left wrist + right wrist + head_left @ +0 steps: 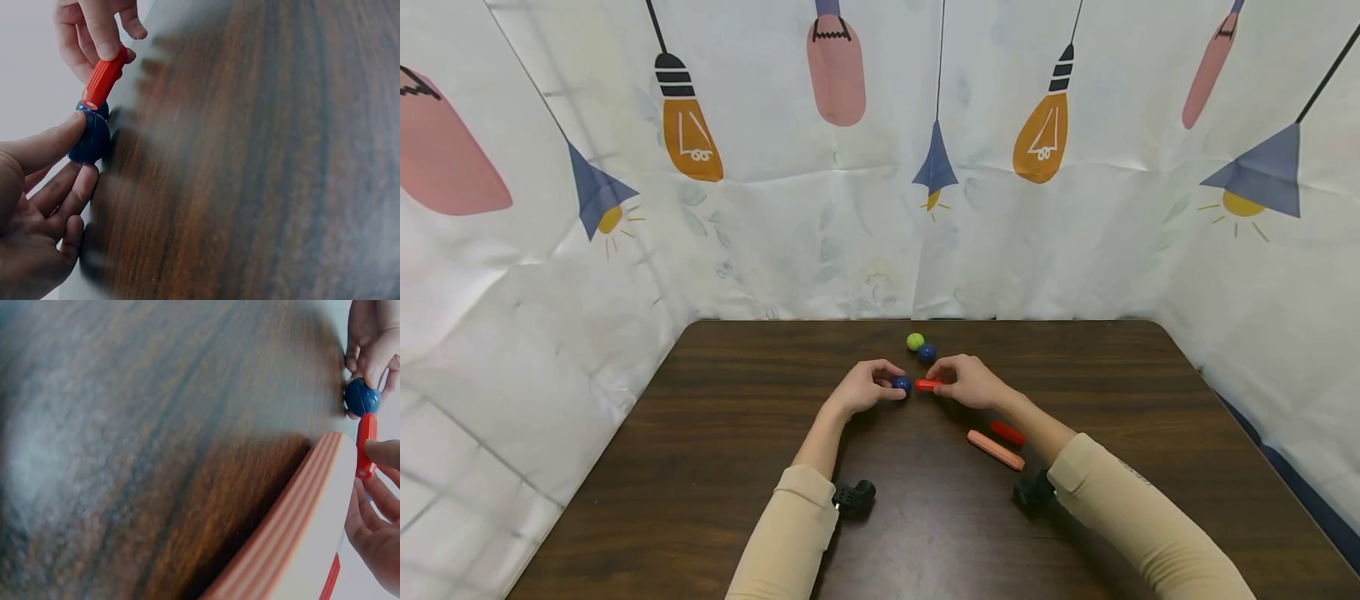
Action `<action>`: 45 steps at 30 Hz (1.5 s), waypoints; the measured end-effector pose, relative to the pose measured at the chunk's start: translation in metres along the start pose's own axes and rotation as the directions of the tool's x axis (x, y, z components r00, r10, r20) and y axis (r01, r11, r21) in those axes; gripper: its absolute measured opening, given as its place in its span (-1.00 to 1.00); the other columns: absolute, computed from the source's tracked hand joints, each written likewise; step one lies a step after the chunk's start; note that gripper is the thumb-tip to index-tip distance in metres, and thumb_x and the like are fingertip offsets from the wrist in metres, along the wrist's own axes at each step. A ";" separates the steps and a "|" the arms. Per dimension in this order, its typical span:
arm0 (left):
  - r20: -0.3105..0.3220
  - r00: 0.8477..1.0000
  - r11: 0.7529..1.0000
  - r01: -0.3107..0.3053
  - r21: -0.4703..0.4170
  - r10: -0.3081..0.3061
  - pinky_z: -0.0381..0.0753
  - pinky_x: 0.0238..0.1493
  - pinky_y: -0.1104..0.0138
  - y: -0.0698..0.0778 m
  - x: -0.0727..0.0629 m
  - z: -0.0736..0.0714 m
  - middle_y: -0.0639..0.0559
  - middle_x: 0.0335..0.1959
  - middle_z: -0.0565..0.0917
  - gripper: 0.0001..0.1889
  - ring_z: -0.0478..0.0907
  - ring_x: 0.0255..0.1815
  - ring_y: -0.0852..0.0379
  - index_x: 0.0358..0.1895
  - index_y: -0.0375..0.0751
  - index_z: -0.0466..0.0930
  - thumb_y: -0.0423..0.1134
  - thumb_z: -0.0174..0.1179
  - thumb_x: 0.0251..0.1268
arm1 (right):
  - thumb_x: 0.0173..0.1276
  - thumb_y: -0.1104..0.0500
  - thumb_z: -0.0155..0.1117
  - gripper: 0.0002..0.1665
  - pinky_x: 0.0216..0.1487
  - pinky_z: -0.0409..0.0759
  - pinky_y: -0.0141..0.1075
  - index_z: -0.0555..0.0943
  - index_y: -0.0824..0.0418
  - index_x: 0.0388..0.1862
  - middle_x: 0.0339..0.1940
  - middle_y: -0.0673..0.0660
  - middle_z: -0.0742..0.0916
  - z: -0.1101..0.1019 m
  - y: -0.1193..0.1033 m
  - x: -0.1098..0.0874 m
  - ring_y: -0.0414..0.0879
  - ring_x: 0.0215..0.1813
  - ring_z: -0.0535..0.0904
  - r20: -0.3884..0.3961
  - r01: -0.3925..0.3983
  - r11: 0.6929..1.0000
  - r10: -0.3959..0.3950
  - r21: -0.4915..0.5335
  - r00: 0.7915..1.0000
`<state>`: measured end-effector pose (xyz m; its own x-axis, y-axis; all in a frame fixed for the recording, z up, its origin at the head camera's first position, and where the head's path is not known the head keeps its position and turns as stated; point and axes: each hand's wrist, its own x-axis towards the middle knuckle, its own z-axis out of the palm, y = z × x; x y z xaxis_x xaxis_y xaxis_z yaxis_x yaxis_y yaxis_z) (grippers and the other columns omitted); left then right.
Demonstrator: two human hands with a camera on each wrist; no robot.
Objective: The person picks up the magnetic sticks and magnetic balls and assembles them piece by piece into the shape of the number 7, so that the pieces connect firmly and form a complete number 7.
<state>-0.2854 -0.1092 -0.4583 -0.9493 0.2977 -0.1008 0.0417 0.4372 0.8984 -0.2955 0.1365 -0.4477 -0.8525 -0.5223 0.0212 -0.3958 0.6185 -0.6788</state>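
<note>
My left hand (867, 387) pinches a dark blue ball (902, 385) between thumb and fingers, just above or on the table. Facing it, my right hand (967, 381) pinches a short red ribbed stick (927, 385) near one end. In the right wrist view the stick's free end (369, 419) meets the blue ball (361, 397) or lies very close to it; whether they are joined I cannot tell. The left wrist view shows the red stick (104, 78) angled toward the ball (91, 137), with part of another blue ball behind.
Beyond the hands, a lime-green ball (915, 342) and a second blue ball (927, 352) sit side by side. A longer salmon-pink stick (996, 450) and another red stick (1007, 432) lie by the right forearm. A patterned curtain (880, 250) hangs behind the brown table (737, 467).
</note>
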 end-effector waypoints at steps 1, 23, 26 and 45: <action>0.000 1.000 1.000 -0.002 0.001 0.002 0.50 -0.14 0.24 0.000 0.000 0.000 -0.03 -0.12 0.67 -0.69 0.56 -0.14 0.04 0.07 -0.17 0.74 -0.31 0.47 0.27 | 0.41 0.26 0.41 -0.82 0.02 0.59 -0.09 0.74 0.18 -0.03 -0.16 0.00 0.74 0.000 0.000 0.000 -0.10 -0.12 0.63 0.002 -0.002 1.000 0.002 -0.002 1.000; 0.002 1.000 1.000 -0.024 0.016 0.024 0.52 -0.17 0.24 0.000 0.000 0.002 -0.03 -0.10 0.66 -0.66 0.57 -0.14 0.04 0.08 -0.18 0.73 -0.25 0.49 0.25 | 0.40 0.25 0.43 -0.86 -0.10 0.57 -0.19 0.73 0.19 -0.09 -0.27 -0.02 0.70 0.002 0.004 0.002 -0.14 -0.22 0.58 -0.008 -0.004 1.000 0.004 0.005 1.000; -0.001 1.000 0.999 -0.028 0.022 0.028 0.52 -0.17 0.25 0.000 0.001 0.002 -0.02 -0.10 0.67 -0.68 0.57 -0.15 0.05 0.06 -0.17 0.73 -0.25 0.49 0.26 | 0.40 0.25 0.43 -0.86 -0.11 0.57 -0.19 0.73 0.20 -0.09 -0.27 -0.02 0.70 0.002 0.004 0.003 -0.14 -0.22 0.59 -0.009 -0.003 1.000 0.003 0.004 1.000; -0.012 1.000 0.996 -0.024 0.083 0.025 0.54 -0.15 0.23 0.004 0.002 -0.001 0.01 -0.21 0.68 -0.72 0.57 -0.19 0.06 0.01 -0.15 0.76 -0.23 0.50 0.25 | 0.43 0.22 0.41 -0.83 -0.19 0.59 -0.23 0.73 0.23 -0.05 -0.25 0.00 0.72 -0.010 0.005 0.002 -0.13 -0.25 0.60 0.023 -0.008 1.000 0.007 0.030 1.000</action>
<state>-0.2877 -0.1079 -0.4548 -0.9517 0.2981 -0.0730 0.0901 0.4987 0.8621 -0.3023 0.1446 -0.4444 -0.8474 -0.5310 -0.0004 -0.3785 0.6045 -0.7010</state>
